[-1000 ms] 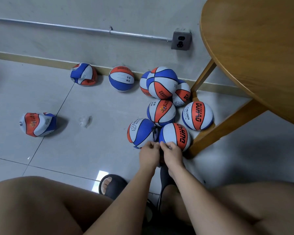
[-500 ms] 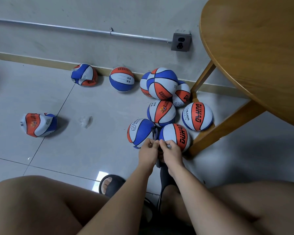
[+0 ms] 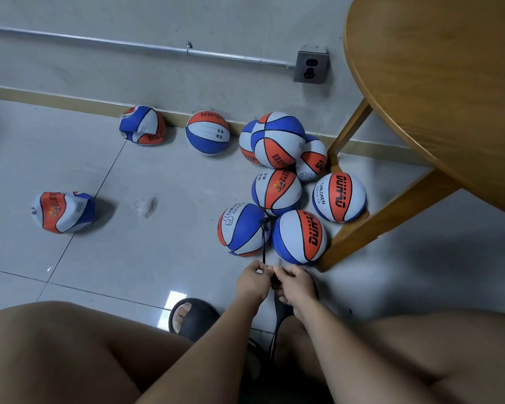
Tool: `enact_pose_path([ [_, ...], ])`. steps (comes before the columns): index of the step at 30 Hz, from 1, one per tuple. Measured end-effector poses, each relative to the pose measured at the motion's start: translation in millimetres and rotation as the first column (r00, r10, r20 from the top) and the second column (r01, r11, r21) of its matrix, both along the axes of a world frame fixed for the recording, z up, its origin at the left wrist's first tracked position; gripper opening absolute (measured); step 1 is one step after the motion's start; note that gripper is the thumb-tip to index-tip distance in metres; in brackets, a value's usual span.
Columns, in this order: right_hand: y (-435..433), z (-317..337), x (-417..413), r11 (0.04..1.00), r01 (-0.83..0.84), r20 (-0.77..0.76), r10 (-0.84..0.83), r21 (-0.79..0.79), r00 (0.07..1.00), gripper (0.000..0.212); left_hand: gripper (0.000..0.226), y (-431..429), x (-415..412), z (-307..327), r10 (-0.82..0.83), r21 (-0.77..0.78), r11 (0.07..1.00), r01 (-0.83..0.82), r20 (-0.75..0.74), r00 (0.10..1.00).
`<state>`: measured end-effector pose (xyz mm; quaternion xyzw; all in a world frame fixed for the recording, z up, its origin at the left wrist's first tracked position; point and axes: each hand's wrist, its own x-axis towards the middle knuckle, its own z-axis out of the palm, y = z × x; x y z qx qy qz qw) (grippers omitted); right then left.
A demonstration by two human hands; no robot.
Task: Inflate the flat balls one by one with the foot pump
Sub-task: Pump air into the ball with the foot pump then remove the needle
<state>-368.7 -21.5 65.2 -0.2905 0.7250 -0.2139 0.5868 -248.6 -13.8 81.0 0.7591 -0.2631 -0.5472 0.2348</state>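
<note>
Both hands pinch a thin black hose (image 3: 264, 243) with curled fingers. The left hand (image 3: 252, 282) takes it between thumb and forefinger, and the right hand (image 3: 296, 284) closes on a dark piece at its near end. The hands touch each other low over the floor (image 3: 158, 258). The hose's lower run is hidden by the forearms.

Nearest the viewer are two bare knees, with a black slipper (image 3: 193, 317) on the left foot just left of the forearms.

The hose rises from the hands to the top of ball A (image 3: 239, 231), which is round and lies just beyond the left hand. Ball B (image 3: 299, 236), also round, touches it on the right, against the foot of the table leg (image 3: 391, 220).

Behind these are two more round balls. One (image 3: 276, 192) is central and the other (image 3: 338, 196) lies beside the leg. Further back, a cluster lies at the wall edge of the floor, with one ball (image 3: 279, 139) stacked on top of the rest.

A single round ball (image 3: 207, 137) rests against the skirting, left of the cluster. Two flat balls lie apart from the group. One (image 3: 142, 125) is crumpled against the skirting, and the other (image 3: 63, 212) is folded, well to the left on the open floor. A scrap of clear plastic (image 3: 143, 205) lies between the folded ball and ball A.

On the wall are a socket (image 3: 311, 67) and a metal conduit (image 3: 129, 43). A round wooden table (image 3: 435, 83) fills the right corner.
</note>
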Motion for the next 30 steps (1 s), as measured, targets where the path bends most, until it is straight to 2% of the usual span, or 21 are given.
enact_pose_path([
  [5,-8,4,7,0.999,0.000,-0.028,-0.002,-0.052,1.000,0.022,0.022,-5,-1,8,0.066,-0.017,0.998,-0.066,0.007,0.998],
  [8,-26,21,17,0.988,-0.005,-0.054,-0.004,-0.152,0.999,0.031,0.020,-17,-5,28,0.178,-0.122,0.976,-0.182,-0.045,0.983],
  [14,-59,62,33,0.939,0.083,0.046,-0.071,-0.333,0.996,0.030,0.027,-40,-9,64,0.329,-0.313,0.878,-0.362,-0.154,0.932],
  [18,-47,61,29,0.950,0.089,0.090,-0.065,-0.300,0.994,0.030,0.025,-34,-8,64,0.278,-0.284,0.895,-0.344,-0.247,0.928],
  [23,-39,48,22,0.969,0.096,0.140,-0.065,-0.228,0.988,0.030,0.028,-28,-1,44,0.215,-0.230,0.935,-0.270,-0.239,0.947],
  [30,-20,13,12,0.980,0.028,0.010,-0.026,-0.196,1.000,0.029,0.026,-13,-7,17,0.147,-0.149,0.974,-0.169,-0.152,0.977],
])
